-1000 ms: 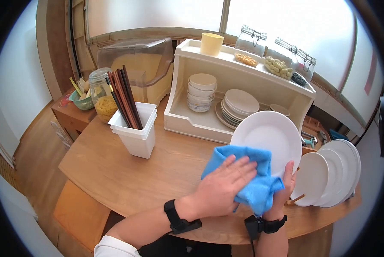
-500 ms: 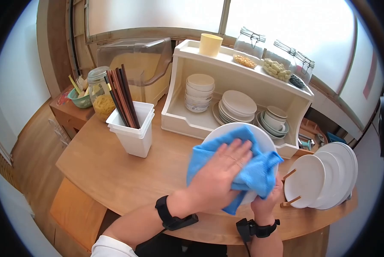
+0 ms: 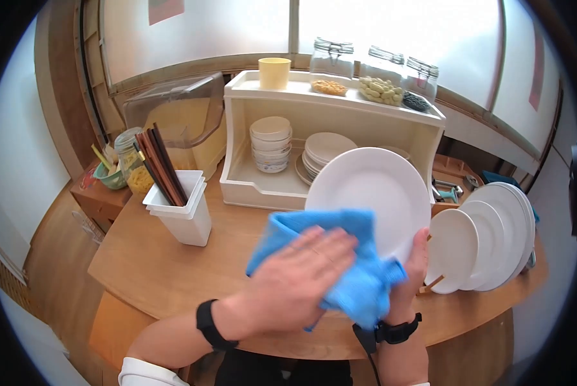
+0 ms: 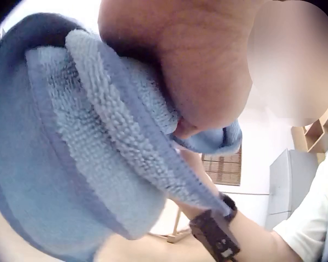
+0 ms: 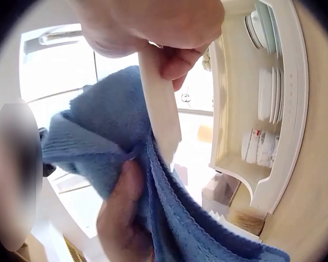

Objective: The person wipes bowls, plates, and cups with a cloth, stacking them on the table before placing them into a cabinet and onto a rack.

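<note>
A round white plate (image 3: pixel 375 193) is held tilted up above the table by my right hand (image 3: pixel 409 276), its thumb along the front rim. Across the plate's lower left lies a blue towelling cloth (image 3: pixel 359 283). My left hand (image 3: pixel 301 276) presses the cloth to the plate with extended fingers. In the right wrist view its thumb pinches a fold of the cloth (image 5: pixel 112 120), while the plate (image 5: pixel 159 103) shows edge-on under my right hand (image 5: pixel 153 22). Thick folds of cloth (image 4: pixel 114 125) fill the left wrist view beneath my left hand (image 4: pixel 202 60).
Several white plates (image 3: pixel 452 251) stand in a wooden rack at right. Behind is a cream shelf (image 3: pixel 256 186) with bowls (image 3: pixel 271 143) and stacked plates (image 3: pixel 327 147); a yellow cup (image 3: pixel 274 73) and glass jars (image 3: pixel 381 80) top it. Chopsticks (image 3: pixel 158 164) fill a white holder (image 3: pixel 189 222) at left.
The left hand swept the cloth up over the plate's middle, then back down to its lower left. The plate dipped and rose again. The head view has shifted, moving the shelf leftward in the picture.
</note>
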Demonstrator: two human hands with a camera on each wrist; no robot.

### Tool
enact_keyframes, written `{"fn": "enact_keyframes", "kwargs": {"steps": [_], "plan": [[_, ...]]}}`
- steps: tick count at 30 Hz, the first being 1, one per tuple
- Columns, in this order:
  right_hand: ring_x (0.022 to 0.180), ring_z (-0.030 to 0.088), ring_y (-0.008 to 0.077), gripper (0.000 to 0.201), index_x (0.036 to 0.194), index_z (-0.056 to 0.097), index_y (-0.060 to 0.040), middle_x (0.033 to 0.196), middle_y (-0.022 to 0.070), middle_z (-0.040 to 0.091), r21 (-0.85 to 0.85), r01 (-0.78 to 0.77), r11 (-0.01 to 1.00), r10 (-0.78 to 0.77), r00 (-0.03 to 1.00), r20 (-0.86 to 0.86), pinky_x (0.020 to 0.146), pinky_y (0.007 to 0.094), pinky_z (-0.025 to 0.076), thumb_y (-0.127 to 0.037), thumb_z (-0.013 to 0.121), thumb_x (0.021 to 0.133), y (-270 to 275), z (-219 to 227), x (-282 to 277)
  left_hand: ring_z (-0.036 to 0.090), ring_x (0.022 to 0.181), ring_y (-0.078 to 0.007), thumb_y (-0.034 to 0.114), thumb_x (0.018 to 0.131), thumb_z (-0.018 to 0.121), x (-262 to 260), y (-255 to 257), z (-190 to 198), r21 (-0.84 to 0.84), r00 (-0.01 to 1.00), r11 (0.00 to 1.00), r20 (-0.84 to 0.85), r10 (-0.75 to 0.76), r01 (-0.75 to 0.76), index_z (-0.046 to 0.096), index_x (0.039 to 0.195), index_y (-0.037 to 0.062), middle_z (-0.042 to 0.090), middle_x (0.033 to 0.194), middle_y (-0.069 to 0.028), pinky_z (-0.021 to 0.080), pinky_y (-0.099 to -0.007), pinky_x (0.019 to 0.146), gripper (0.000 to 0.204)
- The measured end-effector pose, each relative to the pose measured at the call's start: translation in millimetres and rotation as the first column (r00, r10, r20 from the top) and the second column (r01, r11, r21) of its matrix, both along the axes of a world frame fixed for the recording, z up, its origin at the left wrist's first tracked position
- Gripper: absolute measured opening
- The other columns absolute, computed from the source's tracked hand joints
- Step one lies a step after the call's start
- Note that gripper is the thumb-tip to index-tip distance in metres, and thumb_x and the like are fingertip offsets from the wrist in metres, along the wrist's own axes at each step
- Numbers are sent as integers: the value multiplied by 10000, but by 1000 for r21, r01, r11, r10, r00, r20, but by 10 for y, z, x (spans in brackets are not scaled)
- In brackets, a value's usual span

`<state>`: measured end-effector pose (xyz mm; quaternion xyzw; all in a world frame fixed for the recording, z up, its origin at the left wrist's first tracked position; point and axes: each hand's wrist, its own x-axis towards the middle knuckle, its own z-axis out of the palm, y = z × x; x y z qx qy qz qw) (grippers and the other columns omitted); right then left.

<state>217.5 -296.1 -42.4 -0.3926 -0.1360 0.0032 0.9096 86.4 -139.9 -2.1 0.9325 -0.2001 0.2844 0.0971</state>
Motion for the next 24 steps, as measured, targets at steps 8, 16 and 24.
{"fn": "enact_keyframes", "kwargs": {"steps": [8, 16, 24], "plan": [[930, 591, 119, 408, 1161, 570, 16, 1057, 69, 637, -274, -77, 959, 154, 949, 273, 819, 261, 475, -344, 447, 1013, 21, -225, -130, 419, 1320, -345, 78, 651, 686, 200, 123, 164, -181, 927, 953, 244, 284, -245, 521, 1279, -14, 465, 1396, -191, 292, -470, 1108, 656], [936, 607, 146, 438, 1217, 528, 10, 1086, 91, 625, 5, -14, 1000, 14, 1000, -21, 803, 264, 494, -366, 433, 1013, -15, 70, -33, 425, 1328, -304, 185, 690, 706, -127, -427, -180, -56, 998, 997, -20, 58, -59, 536, 1287, 14, 476, 1401, -159, 272, -440, 1116, 644], [1141, 543, 208, 406, 1336, 410, -33, 1259, 103, 543, 113, -219, 969, 221, 975, -10, 963, 341, 446, -298, 390, 1029, 136, -43, -158, 494, 1240, -307, 77, 856, 587, 126, 108, -222, -908, 998, 415, 59, -15, 60, 435, 1364, 19, 490, 1357, -151, 335, -401, 1090, 534]]}}
